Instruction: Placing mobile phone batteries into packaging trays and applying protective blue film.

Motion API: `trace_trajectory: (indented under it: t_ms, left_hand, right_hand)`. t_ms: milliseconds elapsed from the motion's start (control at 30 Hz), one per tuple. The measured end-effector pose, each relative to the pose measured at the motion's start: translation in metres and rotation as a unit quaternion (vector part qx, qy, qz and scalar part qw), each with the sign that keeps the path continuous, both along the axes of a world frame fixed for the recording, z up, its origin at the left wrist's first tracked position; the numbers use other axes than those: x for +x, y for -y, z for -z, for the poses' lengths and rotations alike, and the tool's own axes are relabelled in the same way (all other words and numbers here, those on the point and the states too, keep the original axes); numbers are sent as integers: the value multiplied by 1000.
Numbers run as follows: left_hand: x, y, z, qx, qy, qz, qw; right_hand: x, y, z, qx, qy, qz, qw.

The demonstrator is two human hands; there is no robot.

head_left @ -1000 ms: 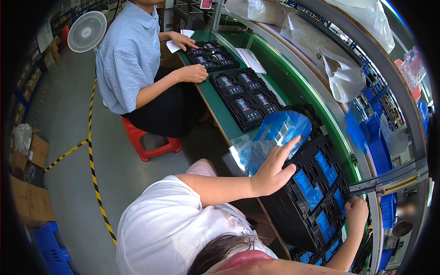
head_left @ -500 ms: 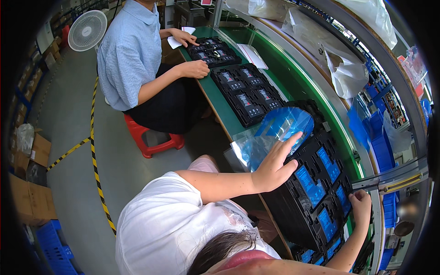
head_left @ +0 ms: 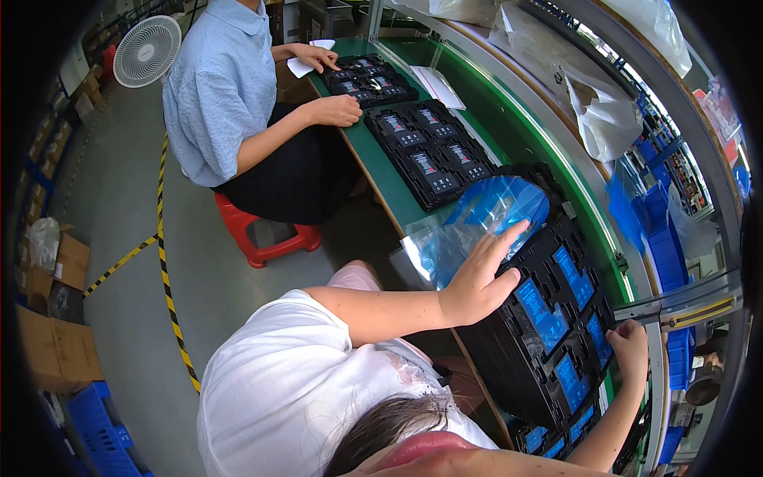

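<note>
Left hand (head_left: 483, 280), open w/ fingers spread, is over one blue-and-clear film (head_left: 520, 197) — overlapping the far end of a blk. tray (head_left: 491, 342) on the bench (head_left: 377, 171). Tray holds 4 blue-faced units (head_left: 542, 316); right hand (head_left: 630, 346), fingers curled, is at its rt. edge — grip can't be told, metal post (head_left: 655, 381) close by. Beyond: 2 more trays (head_left: 413, 145), 1 co-worker (head_left: 214, 103), 1 red stool (head_left: 270, 248), 1 fan (head_left: 147, 52).

Left hand (head_left: 477, 288) outstretched, fingers (head_left: 507, 241) extended, thumb (head_left: 507, 281) apart; right hand (head_left: 631, 345) lower, fingers curled
</note>
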State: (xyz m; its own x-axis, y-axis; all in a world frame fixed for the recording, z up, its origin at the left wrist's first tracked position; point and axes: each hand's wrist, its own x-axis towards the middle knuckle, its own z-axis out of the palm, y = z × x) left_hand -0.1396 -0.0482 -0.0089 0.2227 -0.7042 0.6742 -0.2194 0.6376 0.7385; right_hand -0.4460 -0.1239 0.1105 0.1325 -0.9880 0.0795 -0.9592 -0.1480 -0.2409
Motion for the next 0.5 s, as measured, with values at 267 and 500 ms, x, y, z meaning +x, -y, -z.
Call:
trace_trajectory:
  t_ms: [267,500]
  left_hand:
    - [0,0,1,21,-14,22,999]
    - [-1,-1,1,23,-2,-1,1000]
  right_hand:
    - [7,-3,4,-38,-52,12,998]
    - [16,-5,2,-64,-117,12,991]
